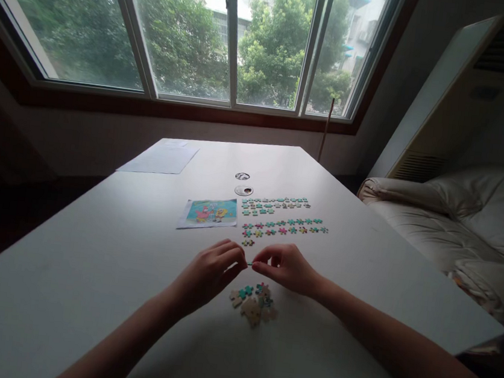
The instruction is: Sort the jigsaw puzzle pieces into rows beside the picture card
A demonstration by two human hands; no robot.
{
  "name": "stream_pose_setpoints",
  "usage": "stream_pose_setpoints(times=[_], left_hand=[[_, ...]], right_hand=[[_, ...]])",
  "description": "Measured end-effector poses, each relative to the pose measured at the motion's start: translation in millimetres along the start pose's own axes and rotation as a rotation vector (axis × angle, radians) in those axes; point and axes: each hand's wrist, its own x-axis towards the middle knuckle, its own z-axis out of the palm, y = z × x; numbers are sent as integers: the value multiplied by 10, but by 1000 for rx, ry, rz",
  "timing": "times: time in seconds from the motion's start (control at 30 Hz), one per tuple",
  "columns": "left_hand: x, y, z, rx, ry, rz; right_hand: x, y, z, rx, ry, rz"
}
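the bare left hand point(216, 264) and the bare right hand point(287, 269) are positioned close together over the white, flat-topped table point(126, 253). a small, thin green jigsaw piece point(249, 264) is located between them, pinched by the fingertips of both hands. a loose heap of beige and teal jigsaw pieces point(252, 311) lies on the near side. spaced rows of multicoloured jigsaw pieces point(282, 231) lie on the far side, right of the rectangular printed cartoon sheet point(211, 212).
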Motion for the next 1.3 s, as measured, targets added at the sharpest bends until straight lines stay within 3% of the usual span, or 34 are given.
stream_pose_setpoints(times=[0.2, 0.37, 0.43, 0.57, 0.73, 0.97, 1.3], left_hand=[[-1, 30, -13, 51, -15, 28], [-13, -40, -40, 52, -17, -85], [-23, -86, -69, 61, -106, -165], [-41, -110, -132, 93, -397, -269], [-59, -38, -146, 96, -512, -327], [-70, -13, -122, 120, -534, -343], [-70, -5, -112, 107, -548, -312]], right_hand=[[10, 12, 19, 67, -14, 27], [19, 29, -44, -111, 105, -113], [26, 65, -111, -243, 173, -186], [37, 151, -266, -423, 278, -262], [28, 221, -378, -522, 333, -258], [19, 234, -409, -577, 325, -241], [184, 511, -227, -479, 140, -51]])
